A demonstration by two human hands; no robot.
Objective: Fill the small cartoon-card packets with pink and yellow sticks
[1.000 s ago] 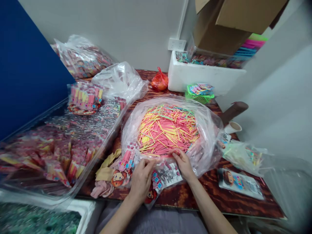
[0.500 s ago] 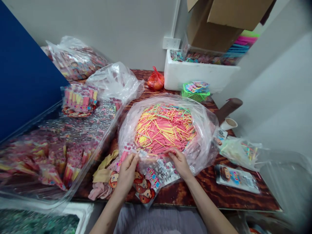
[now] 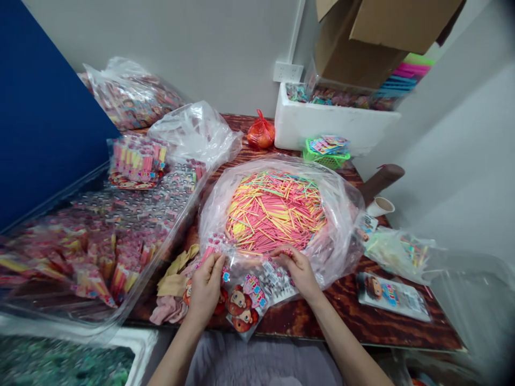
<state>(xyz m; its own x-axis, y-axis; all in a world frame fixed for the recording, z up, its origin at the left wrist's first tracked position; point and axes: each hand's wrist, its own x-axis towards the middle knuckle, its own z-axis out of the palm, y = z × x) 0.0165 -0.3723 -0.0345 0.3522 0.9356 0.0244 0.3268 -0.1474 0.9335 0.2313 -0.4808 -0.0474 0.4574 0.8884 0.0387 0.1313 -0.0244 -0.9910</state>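
Observation:
A large clear plastic bag (image 3: 340,214) lies spread wide on the table, heaped with thin pink, yellow and green sticks (image 3: 277,214). At its near edge my left hand (image 3: 206,284) is closed, thumb against fingers, on a small printed plastic packet (image 3: 216,244) that shows pink sticks at its top. My right hand (image 3: 296,271) pinches a small bunch of pink sticks (image 3: 286,252) at the near rim of the heap. Between my hands lie several flat printed packets (image 3: 245,305) with cartoon faces; my left hand partly covers some.
At left stands a clear tray (image 3: 161,262) of filled packets. Yellow and pink cloths (image 3: 173,289) lie beside it. Behind are a red bag of fruit (image 3: 260,133), a green basket (image 3: 328,158) and a white foam box (image 3: 333,126). A paper cup (image 3: 380,206) and a printed pouch (image 3: 393,296) are at right.
The whole view has shifted slightly, so things on the table appear a little further right. Both hands keep nearly the same place and the same grip.

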